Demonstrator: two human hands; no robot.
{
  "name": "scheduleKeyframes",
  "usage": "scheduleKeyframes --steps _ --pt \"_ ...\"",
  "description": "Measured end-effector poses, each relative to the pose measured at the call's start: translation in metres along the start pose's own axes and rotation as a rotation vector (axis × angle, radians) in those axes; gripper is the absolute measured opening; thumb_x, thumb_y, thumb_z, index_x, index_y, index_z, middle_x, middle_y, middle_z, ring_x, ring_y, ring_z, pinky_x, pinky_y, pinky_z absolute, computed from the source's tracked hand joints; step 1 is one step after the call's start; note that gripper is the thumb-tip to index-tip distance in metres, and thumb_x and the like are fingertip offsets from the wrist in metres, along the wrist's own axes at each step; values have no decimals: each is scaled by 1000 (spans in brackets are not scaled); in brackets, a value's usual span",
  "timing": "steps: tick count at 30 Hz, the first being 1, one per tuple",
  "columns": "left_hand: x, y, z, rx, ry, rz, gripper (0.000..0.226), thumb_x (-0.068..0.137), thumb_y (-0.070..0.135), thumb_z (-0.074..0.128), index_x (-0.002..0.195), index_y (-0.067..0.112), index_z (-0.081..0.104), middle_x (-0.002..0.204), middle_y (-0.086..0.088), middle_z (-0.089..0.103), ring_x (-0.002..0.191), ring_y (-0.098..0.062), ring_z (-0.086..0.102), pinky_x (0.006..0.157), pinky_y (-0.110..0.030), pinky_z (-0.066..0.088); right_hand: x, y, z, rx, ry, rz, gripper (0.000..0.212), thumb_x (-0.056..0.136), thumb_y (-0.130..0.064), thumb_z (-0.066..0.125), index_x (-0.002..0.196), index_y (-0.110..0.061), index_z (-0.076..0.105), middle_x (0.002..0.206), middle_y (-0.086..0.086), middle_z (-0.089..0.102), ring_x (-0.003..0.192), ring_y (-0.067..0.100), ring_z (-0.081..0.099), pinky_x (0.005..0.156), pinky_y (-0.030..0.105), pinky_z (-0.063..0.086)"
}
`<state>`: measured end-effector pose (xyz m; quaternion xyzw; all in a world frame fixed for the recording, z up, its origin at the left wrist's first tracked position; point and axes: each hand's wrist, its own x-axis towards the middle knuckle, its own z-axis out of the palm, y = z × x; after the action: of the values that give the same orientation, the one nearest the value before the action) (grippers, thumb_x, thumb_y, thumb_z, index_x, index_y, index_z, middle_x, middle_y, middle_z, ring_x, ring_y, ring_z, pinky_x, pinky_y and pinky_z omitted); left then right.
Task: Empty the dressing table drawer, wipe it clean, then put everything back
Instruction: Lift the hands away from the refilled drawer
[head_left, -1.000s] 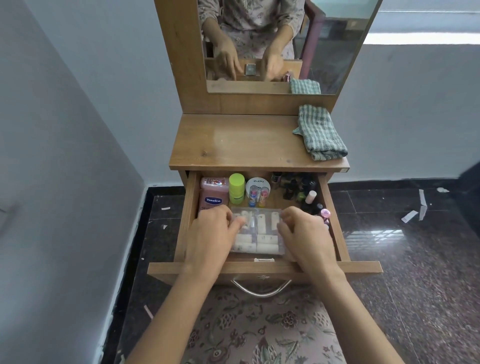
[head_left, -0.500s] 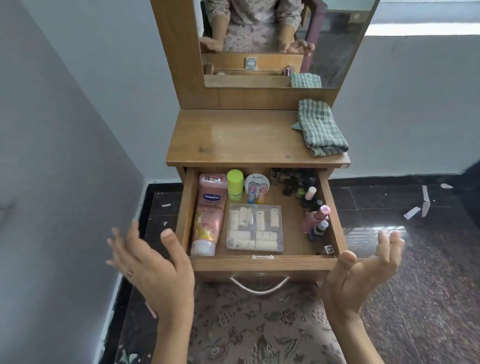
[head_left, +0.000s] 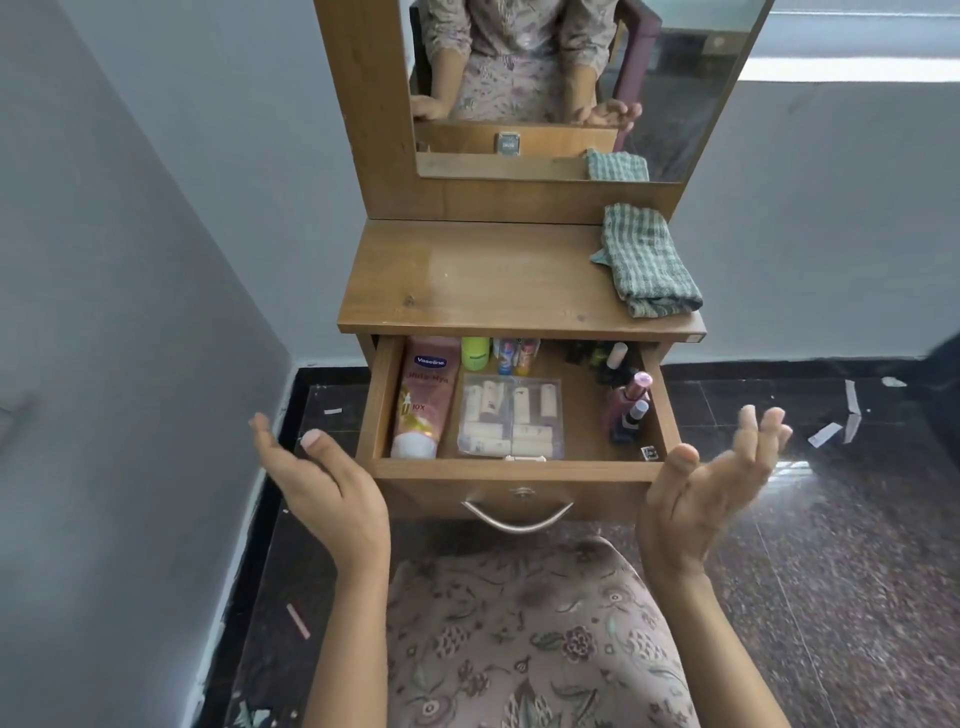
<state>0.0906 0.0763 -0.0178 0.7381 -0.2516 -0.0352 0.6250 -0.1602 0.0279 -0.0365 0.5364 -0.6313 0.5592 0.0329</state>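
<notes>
While the drawer (head_left: 378, 400) stands pulled out from under the dressing table top (head_left: 467, 280), both hands hang in the air in front of it, one on each side, touching nothing. The left hand (head_left: 322, 483) is turned palm-up just beside the drawer's left front corner, its fingers spread and relaxed. The right hand (head_left: 711, 483) mirrors it at the right corner, fingers loose and apart, slightly blurred. Neither hand holds anything.

Inside the drawer, a pink Vaseline tube (head_left: 423, 400) lies along the left wall, white cap toward the front. Just beside it, in the middle, a clear plastic case (head_left: 511, 415) of small pale tubes lies flat. At the back stand a green-capped bottle (head_left: 475, 353) and a few lip balm sticks (head_left: 514, 357). Nail polish bottles (head_left: 631, 405) cluster along the right wall. A curved metal handle (head_left: 517, 515) sits on the drawer front.

A folded green checked cloth (head_left: 649, 260) lies on the right rear of the table top, below the mirror (head_left: 675, 104). Paper scraps (head_left: 826, 434) lie on the dark floor to the right.
</notes>
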Motion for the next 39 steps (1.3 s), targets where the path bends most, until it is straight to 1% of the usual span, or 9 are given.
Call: scheduleKeyframes --steps 3,7,10,13,18,23,28,31,39 --pt "11 -1 12 -10 -49 24 52 104 23 32 148 0 19 154 -14 28 143 -23 28 115 -40 31 9 0 11 -12 -48 39 69 99 -52 20 143 0 25 155 20 17 146 33 7 119 45 10" --pt "32 -14 29 11 -139 40 64 100 49 26 150 11 18 145 -24 40 128 -43 44 103 -55 41 23 -5 25 -20 -84 65 76 96 -59 16 145 -2 23 157 18 14 147 28 5 120 40 8" --pt "40 -9 38 32 -203 83 62 102 41 30 150 4 16 153 -19 28 140 -32 32 111 -48 34 32 -6 37 -29 -112 71 79 94 -63 14 146 -4 20 157 18 11 147 28 3 119 43 7" --pt "46 0 45 25 -282 152 80 94 54 28 150 0 13 156 -18 22 143 -29 26 115 -44 29 41 -2 49 2 -139 51 83 92 -66 16 148 -6 15 158 18 6 147 29 -1 120 44 4" --pt "57 4 58 35 -367 191 97 83 66 30 151 0 10 159 -14 13 148 -24 10 115 -22 10 52 2 63 54 -171 28 94 89 -71 21 149 -1 4 157 22 -3 146 32 -9 119 41 -4" --pt "74 -3 67 110 -483 336 109 76 79 34 152 6 5 161 -12 4 146 -16 -8 119 -40 3 64 16 70 75 -266 -77 112 77 -78 43 149 -4 -1 155 25 -10 144 25 -18 119 42 -5" --pt "94 -6 63 303 -556 534 99 78 66 50 149 4 23 157 -16 19 147 -26 -3 118 -44 -7 77 30 77 -56 -335 -180 123 67 -75 61 149 -9 -4 154 26 -8 144 22 -21 120 44 -4" --pt "98 -6 61 348 -522 584 83 81 51 57 144 2 34 151 -17 33 147 -30 7 117 -43 -7 79 27 81 -58 -301 -159 120 68 -72 63 147 -6 1 153 28 -4 143 18 -22 120 36 -7" --pt "98 -5 70 355 -351 649 55 85 26 67 129 -3 50 139 -19 49 143 -36 21 116 -26 -15 76 20 90 -123 -253 -94 119 70 -74 59 146 4 9 154 27 8 144 38 0 120 32 -4"
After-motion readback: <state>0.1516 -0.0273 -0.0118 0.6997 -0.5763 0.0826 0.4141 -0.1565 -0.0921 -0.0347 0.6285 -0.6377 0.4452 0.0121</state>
